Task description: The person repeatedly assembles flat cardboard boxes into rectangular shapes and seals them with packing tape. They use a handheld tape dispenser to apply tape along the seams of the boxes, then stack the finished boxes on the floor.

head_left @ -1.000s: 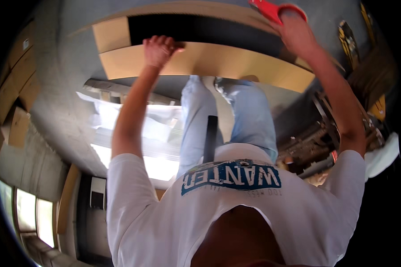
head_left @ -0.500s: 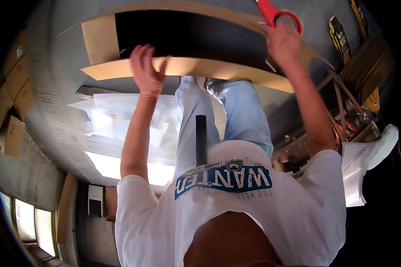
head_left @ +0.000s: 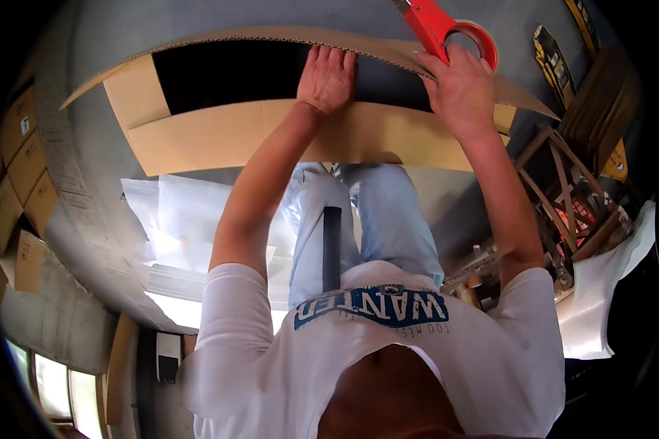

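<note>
In front of my legs is a long cardboard box (head_left: 220, 135), its top flaps raised and a black thing (head_left: 231, 73) showing inside. My left hand (head_left: 328, 79) reaches over the near flap and across the opening. Its fingers are stretched out side by side, with the tips at the edge of the far flap (head_left: 271, 34). My right hand (head_left: 461, 91) is closed around a red tape dispenser (head_left: 430, 28) above the right end of the box. The thumb of that hand lies by the far flap; whether it presses the cardboard I cannot tell.
Clear plastic sheeting (head_left: 190, 208) lies to the left of my legs. A brown frame (head_left: 556, 190) stands on the right beside stacked brown boards (head_left: 600, 110) and white foam sheeting (head_left: 600, 285). Yellow-and-black pallet jack-like parts (head_left: 553, 66) lie far right. Cartons (head_left: 25, 168) are piled at the left.
My left hand has moved right and farther away, from the near flap's left part to the far flap. The near flap now leans more outward toward me. My right hand keeps the tape dispenser.
</note>
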Motion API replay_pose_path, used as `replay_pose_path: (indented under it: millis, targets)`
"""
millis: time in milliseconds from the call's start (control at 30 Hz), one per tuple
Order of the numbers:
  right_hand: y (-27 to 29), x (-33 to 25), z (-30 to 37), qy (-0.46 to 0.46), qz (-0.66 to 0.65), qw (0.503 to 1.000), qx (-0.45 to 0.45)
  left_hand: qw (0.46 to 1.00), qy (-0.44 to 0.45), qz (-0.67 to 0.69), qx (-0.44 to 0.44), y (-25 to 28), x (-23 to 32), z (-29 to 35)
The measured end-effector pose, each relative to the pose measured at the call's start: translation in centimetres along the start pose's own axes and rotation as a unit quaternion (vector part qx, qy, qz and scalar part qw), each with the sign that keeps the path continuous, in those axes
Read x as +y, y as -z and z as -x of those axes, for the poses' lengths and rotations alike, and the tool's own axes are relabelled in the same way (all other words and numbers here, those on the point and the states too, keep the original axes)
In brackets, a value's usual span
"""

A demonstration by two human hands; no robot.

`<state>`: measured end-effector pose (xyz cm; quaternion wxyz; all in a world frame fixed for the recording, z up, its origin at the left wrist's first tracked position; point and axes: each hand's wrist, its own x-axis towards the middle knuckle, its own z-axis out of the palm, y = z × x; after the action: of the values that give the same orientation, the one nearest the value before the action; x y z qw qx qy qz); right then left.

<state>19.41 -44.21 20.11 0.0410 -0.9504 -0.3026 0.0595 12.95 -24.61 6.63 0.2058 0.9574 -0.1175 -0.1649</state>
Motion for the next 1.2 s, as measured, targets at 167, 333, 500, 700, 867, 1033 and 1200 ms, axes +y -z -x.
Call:
replay_pose_path:
  millis: [167,333,500,700,867,1033,1200]
  targets:
    - [1.0,1.2,-1.9,-0.004,-0.027,0.999,0.025,0.978,-0.061,0.058,0.192,-2.0,-0.3,-1.0]
    - [1.7,1.2,-3.2,-0.023,-0.007,0.999,0.029,0.980,-0.061,0.084,0.168,-1.8,0.0,-4.1]
    - [2.3,2.0,-4.1,-0.069,-0.149,0.984,0.061,0.938,-0.106,0.155,0.293,-4.2,-0.9,-7.1]
    - [-2.7,-2.0,0.1,-0.123,0.031,0.981,0.150,0.962,-0.066,0.091,0.248,-6.1,-1.7,-7.3]
    - [-4.1,-5.4,4.1,-0.190,0.021,0.969,0.159,0.969,-0.081,0.194,0.132,-7.5,-1.8,-7.1]
    - [-1.0,-3.2,2.9,-0.180,-0.015,0.981,0.071,0.922,-0.102,0.238,0.287,-5.6,-1.1,-5.6]
    - [6.0,2.8,-7.3,-0.070,-0.215,0.955,-0.193,0.929,-0.172,0.255,0.205,-3.2,1.5,-6.6]
